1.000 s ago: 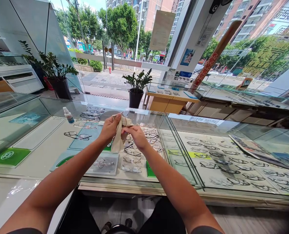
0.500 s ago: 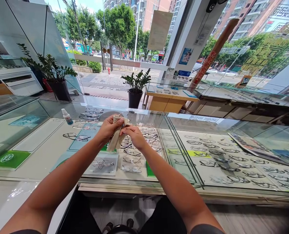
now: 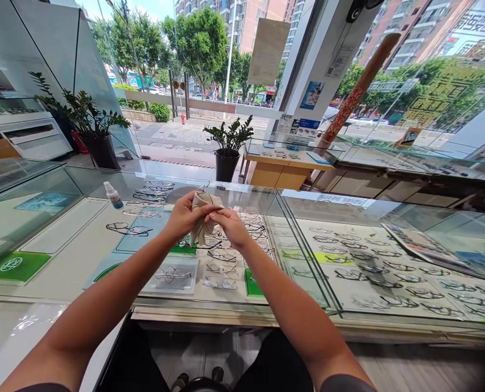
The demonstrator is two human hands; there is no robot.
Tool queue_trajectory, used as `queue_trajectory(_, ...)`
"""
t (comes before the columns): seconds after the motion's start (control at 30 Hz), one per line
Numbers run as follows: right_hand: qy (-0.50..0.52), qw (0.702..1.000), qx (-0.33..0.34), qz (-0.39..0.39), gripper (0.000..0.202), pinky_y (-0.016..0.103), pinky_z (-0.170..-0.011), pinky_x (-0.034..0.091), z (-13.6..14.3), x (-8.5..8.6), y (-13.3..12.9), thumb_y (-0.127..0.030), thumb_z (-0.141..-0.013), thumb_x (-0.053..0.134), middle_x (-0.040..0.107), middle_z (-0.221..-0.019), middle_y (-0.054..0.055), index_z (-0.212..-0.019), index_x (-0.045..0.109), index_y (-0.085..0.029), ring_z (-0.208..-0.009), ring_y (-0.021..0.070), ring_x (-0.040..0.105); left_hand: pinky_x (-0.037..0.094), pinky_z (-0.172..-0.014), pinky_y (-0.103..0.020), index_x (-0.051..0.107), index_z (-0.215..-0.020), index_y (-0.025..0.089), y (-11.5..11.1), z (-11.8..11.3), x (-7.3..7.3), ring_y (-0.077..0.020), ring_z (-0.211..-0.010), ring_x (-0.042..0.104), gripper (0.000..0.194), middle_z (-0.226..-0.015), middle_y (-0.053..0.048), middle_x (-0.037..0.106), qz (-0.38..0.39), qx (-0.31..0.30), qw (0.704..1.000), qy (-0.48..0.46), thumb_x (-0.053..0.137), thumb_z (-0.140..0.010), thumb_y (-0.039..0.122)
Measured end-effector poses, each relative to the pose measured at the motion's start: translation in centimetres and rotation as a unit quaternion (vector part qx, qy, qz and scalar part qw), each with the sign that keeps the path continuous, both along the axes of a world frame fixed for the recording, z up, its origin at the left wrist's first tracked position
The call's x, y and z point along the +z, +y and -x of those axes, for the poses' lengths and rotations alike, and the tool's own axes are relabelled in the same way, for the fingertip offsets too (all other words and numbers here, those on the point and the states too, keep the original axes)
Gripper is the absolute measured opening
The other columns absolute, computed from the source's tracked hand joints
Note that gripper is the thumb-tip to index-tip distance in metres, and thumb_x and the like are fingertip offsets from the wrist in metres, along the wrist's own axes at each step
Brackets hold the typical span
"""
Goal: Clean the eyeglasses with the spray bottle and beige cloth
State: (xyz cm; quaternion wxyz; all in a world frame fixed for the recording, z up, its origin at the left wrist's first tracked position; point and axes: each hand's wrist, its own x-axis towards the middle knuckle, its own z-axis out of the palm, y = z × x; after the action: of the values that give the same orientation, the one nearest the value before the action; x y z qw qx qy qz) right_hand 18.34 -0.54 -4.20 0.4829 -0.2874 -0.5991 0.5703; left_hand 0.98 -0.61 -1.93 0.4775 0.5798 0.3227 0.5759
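Observation:
A beige cloth is bunched up between my two hands above the glass counter. My left hand is closed on the cloth, with the thumb pressed over its front. On the right side, my right hand pinches the cloth's edge with thumb and fingers. A pair of glasses seems to be partly wrapped in the cloth; only bits of thin frame show. Several glasses lie beneath and around the hands. A spray bottle stands upright on the counter to the left.
The glass display counter spans the view, with many glasses in its right part. Folded glasses lie left of my hands. A potted plant stands behind the counter, with a wooden table to its right.
The cloth was hanging down long and is now bunched up higher between my fingers. My right hand has shifted slightly right, and my left thumb has moved across the cloth.

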Motion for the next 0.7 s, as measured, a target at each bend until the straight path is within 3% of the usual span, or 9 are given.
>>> queue_trajectory(0.23,-0.021,0.999,0.025,-0.019,0.043,0.040,-0.095,0.049,0.5,0.5,-1.0,-0.063,-0.083,0.083,0.072,-0.079,0.003,-0.072,0.079,-0.022,-0.084,0.0218,0.061,0.037,-0.059,-0.026,0.067,-0.075,0.018,-0.1,-0.4,-0.4,-0.0125,-0.061,0.047,0.056,-0.066,0.002,0.058,-0.053,0.090,0.994,0.023,0.091,-0.081,0.068)
queue_trajectory(0.3,-0.018,0.999,0.031,-0.010,0.042,0.039,-0.092,0.049,0.6,0.5,-1.1,-0.062,-0.082,0.083,0.072,-0.078,0.003,-0.072,0.078,-0.021,-0.081,0.0212,0.060,0.034,-0.056,-0.027,0.064,-0.072,0.019,0.0,-0.4,-0.4,-0.0119,-0.059,0.044,0.060,-0.064,0.002,0.054,-0.053,0.092,0.994,0.015,0.089,-0.082,0.072)
queue_trajectory(0.43,-0.003,1.000,0.017,0.001,0.034,0.039,-0.093,0.047,0.1,0.8,-0.8,-0.054,-0.080,0.082,0.073,-0.077,0.003,-0.069,0.079,-0.022,-0.084,0.0222,0.061,0.034,-0.050,-0.027,0.066,-0.077,0.018,0.5,0.3,0.0,-0.0122,-0.053,0.045,0.062,-0.062,0.001,0.057,-0.010,-0.024,1.000,0.013,0.084,-0.085,0.077)
queue_trajectory(0.53,0.017,1.000,-0.005,0.019,0.029,0.036,-0.091,0.044,-0.5,1.3,-0.7,-0.048,-0.078,0.081,0.071,-0.076,0.003,-0.066,0.079,-0.022,-0.086,0.0217,0.059,0.046,-0.058,-0.027,0.074,-0.087,0.015,1.1,1.4,0.4,-0.0155,-0.063,0.059,0.057,-0.074,-0.004,0.068,-0.003,-0.109,0.994,0.018,0.085,-0.088,0.071)
queue_trajectory(0.7,0.030,0.998,0.003,0.055,0.030,0.033,-0.072,0.038,-1.0,1.8,-0.8,-0.049,-0.076,0.081,0.065,-0.073,0.003,-0.066,0.077,-0.020,-0.075,0.0180,0.052,0.053,-0.067,-0.026,0.078,-0.110,0.015,1.2,2.3,0.5,-0.0175,-0.076,0.067,0.044,-0.091,-0.006,0.076,-0.004,-0.164,0.986,0.030,0.092,-0.088,0.051)
